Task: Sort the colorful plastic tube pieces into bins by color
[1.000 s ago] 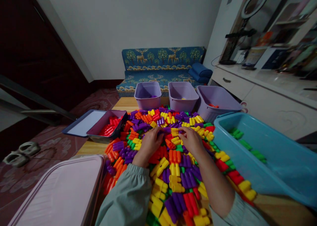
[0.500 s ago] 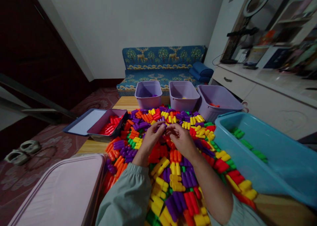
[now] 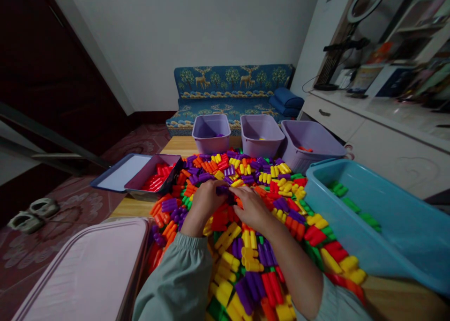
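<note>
Over the middle of a colourful heap of plastic building blocks (image 3: 253, 265), my two hands are close together. My left hand (image 3: 206, 203) is curled, its fingers closed round a purple block (image 3: 222, 190) that is partly hidden. My right hand (image 3: 252, 209) lies just to the right, low on the pile, with thumb and fingers apart and fingertips pointing at the purple block. Whether those fingertips touch it, I cannot tell. Orange and red blocks (image 3: 221, 219) lie beneath the hands, and yellow blocks (image 3: 228, 236) are nearer to me.
Three lilac bins (image 3: 211, 145) stand along the far edge, each with a few blocks. At right is a long blue tub (image 3: 344, 227) with green blocks. A lidded box (image 3: 140, 195) with red blocks sits left, behind a pale pink lid (image 3: 87, 269). Beyond is a blue sofa (image 3: 225, 106).
Both hands have come down and slightly nearer to me, onto the pile. Purple and yellow blocks beyond them now show. My right hand's fingers have stretched out more.
</note>
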A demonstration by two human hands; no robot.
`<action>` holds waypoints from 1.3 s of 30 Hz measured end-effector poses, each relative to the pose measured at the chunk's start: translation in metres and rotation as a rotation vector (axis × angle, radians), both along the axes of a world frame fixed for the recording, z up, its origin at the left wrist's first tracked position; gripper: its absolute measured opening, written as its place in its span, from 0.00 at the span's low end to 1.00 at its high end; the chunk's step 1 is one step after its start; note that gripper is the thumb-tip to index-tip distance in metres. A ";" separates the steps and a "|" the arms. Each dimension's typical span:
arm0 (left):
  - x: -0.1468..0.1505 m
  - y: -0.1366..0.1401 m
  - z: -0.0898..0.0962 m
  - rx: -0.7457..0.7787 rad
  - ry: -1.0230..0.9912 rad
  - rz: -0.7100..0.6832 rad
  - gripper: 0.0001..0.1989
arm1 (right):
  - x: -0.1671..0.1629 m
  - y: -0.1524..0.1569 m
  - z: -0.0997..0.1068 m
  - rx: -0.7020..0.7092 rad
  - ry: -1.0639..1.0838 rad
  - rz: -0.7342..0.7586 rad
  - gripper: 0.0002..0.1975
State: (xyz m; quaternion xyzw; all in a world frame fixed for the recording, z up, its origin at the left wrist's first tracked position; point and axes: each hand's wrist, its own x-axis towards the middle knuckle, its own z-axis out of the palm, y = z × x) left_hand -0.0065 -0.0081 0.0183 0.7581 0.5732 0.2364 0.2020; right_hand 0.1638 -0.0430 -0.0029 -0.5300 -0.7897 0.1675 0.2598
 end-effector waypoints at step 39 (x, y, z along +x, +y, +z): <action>0.018 0.001 -0.005 -0.622 -1.187 0.119 0.19 | 0.011 0.008 0.007 0.129 0.410 -0.163 0.19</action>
